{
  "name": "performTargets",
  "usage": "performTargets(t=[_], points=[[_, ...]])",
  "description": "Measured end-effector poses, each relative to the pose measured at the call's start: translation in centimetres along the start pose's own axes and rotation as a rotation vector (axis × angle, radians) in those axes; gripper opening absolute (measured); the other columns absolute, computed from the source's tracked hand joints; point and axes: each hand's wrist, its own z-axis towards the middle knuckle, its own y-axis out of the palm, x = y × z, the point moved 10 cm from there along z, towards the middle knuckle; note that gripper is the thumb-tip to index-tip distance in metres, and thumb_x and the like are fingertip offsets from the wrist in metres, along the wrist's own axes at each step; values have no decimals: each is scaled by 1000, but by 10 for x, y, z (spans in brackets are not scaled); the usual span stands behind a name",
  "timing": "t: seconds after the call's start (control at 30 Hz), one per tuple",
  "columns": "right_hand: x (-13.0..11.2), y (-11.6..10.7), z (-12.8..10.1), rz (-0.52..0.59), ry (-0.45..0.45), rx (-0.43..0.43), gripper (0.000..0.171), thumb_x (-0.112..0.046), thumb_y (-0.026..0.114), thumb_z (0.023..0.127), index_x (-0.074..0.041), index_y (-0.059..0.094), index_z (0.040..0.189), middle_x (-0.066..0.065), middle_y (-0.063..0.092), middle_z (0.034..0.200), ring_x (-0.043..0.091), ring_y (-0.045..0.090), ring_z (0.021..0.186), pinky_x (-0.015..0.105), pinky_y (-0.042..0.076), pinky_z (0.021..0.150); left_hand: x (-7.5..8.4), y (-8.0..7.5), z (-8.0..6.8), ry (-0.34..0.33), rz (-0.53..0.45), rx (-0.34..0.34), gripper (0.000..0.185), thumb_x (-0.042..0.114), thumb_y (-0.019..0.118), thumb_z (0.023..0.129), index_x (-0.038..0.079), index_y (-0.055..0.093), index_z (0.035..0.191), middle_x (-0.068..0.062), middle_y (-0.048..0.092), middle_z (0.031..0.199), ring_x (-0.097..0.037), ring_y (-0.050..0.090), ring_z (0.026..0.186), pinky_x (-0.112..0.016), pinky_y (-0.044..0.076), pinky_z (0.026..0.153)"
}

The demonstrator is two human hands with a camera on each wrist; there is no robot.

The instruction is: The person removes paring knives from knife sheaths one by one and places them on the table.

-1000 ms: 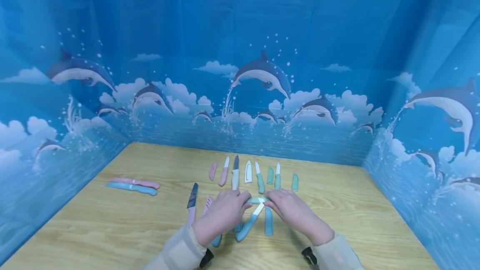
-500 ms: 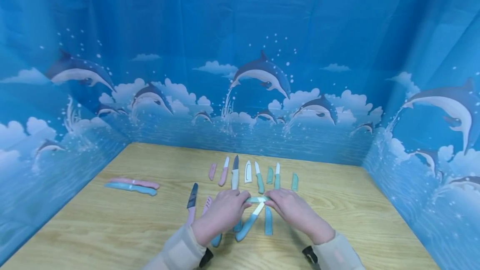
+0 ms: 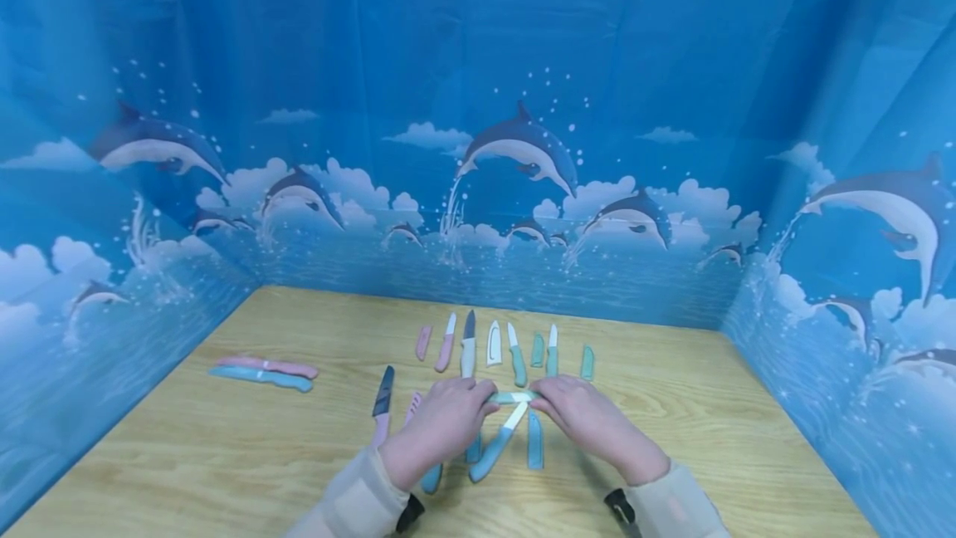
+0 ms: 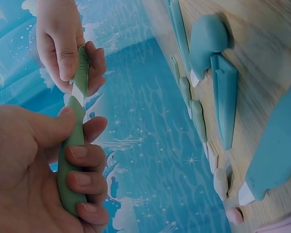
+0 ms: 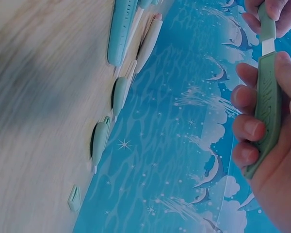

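Fingers of the left hand curl round the green knife handle, while the right hand pinches its sheath just beyond. Blade looks partly bared between them; a slip could nick a fingertip.

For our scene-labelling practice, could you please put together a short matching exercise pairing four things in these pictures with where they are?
Things:
1. green knife handle
2. green sheath
3. pink and blue pair of sheathed knives
4. dark-bladed knife with a pink handle

Places:
A. lying far out on the left part of the table
B. gripped in the right hand
C. lying just left of the left hand
D. gripped in the left hand

Pairs: 1-D, 2-B, 3-A, 4-C
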Motion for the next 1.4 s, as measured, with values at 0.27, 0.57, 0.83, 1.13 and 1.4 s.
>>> performTargets(t=[0.27,0.57,0.83,1.13,1.4], points=[[2,0,0,-10,-3,-1,22,-25,52,100,-10,65,110,1,71,102,17,67,95,38,55,86,-2,1,0,-10,1,2,20,31,55,98,16,63,108,9,54,76,-7,49,69,-28,45,67],[5,0,-1,-17,5,-7,22,-27,52,100,-11,65,109,1,71,101,17,67,95,39,54,87,-4,-2,-1,-5,-11,25,17,30,56,97,16,62,104,9,54,74,-8,50,69,-29,45,68],[7,0,-2,-5,19,-5,29,-33,47,101,-12,65,109,0,71,101,16,67,95,39,54,88,-4,-1,-1,4,-15,26,15,29,57,97,16,62,103,9,56,75,-8,51,69,-29,46,67],[11,-2,-2,-22,-2,11,20,-23,55,99,-9,65,107,1,70,95,17,67,89,36,56,81,-7,-1,1,-20,-54,5,14,30,56,98,17,61,100,9,57,76,-9,55,71,-29,47,66],[13,-2,-2,-30,0,6,20,-24,53,100,-9,65,106,1,70,96,18,66,90,37,55,82,-8,0,1,-23,-67,-12,14,29,55,98,17,61,100,9,58,77,-9,56,72,-30,48,69]])
